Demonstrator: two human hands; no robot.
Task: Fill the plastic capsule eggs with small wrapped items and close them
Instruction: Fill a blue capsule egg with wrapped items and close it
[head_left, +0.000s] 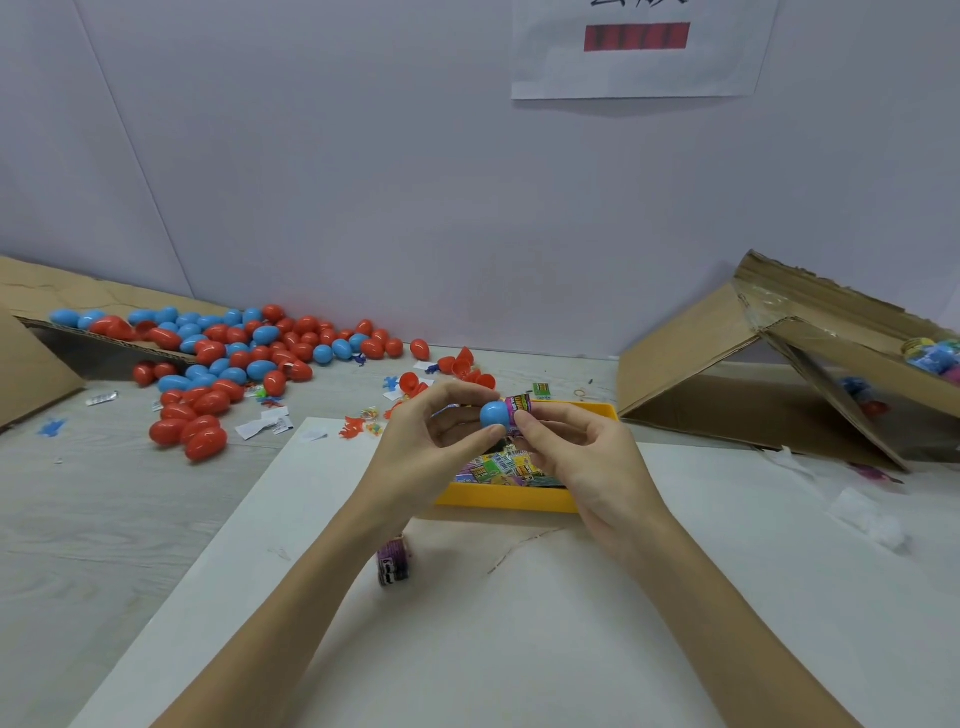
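- The blue egg half (494, 414) is held up over the far end of the yellow tray (506, 498), just above the bench (519, 649), so the open side faces the right hand.
- A small wrapped item (519, 405), with a pink and purple wrapper, sits at the mouth of the half and sticks out to the right; it looks partly pushed in, not yet seated.
- The left hand (434, 434) pinches the blue half between thumb and fingers, its grip curled round the shell, likely to steady it against the push.
- The right hand (571, 447) pinches the wrapped item, its grip closed on the wrapper with the fingertips touching the shell's edge. I judge this to be the filling step; the other half must still go on.
- The tray below holds more bright wrapped items (498, 467), near enough for a short reach.
- One dark wrapped item (393, 561) lies loose on the white sheet (519, 649) near the left wrist.
- A heap of red and blue eggs (228, 358) spreads from a cardboard flap (78, 332) at far left, well apart from the hands.
- Open red halves (457, 366) lie just beyond the hands, with paper scraps and small toys scattered around.
- A cardboard box (769, 364) stands tipped at right.
- Nothing stands between the hands and the tray; the hands themselves hide part of it.
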